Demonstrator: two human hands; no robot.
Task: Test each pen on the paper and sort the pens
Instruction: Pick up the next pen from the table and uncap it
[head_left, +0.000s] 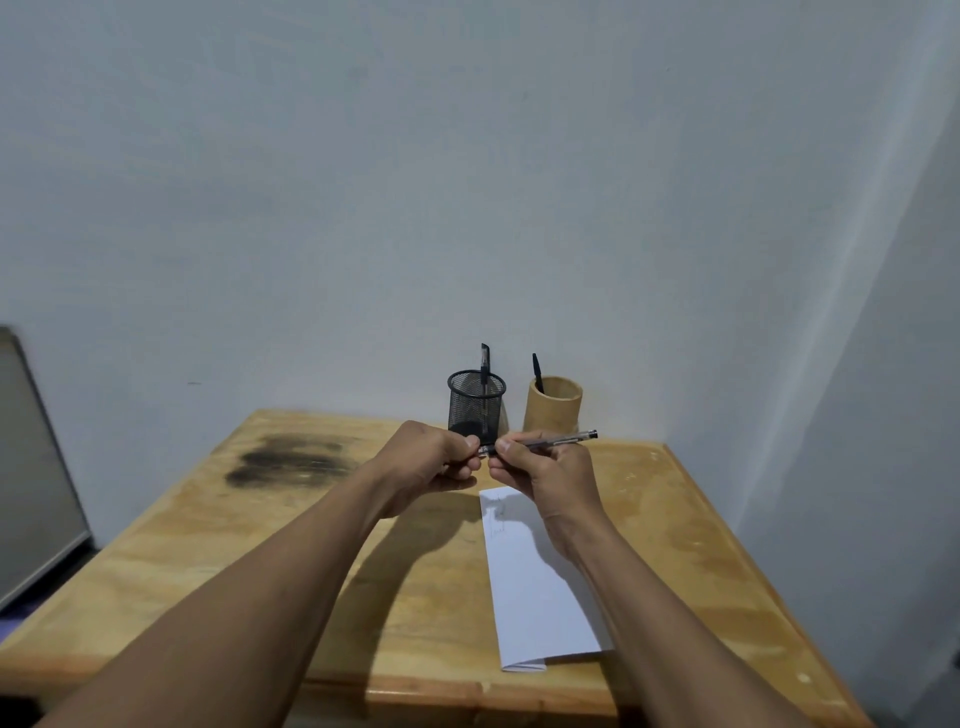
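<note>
Both my hands meet above the table's middle, holding one thin clear-barrelled pen (558, 441) that lies level. My right hand (545, 475) grips its barrel, and the black end sticks out to the right. My left hand (434, 457) pinches the pen's left end, likely its cap, which the fingers mostly hide. Under my right hand lies a folded white paper (535, 587) with faint scribbles near its far end. Behind the hands stand a black mesh cup (476, 402) holding one black pen (485, 361) and a bamboo cup (555, 410) holding another black pen (537, 371).
The wooden table (260, 545) has a dark burnt-looking stain (291, 460) at the far left. A pale wall rises right behind the cups and closes in on the right. A grey panel (31, 467) leans beyond the table's left edge.
</note>
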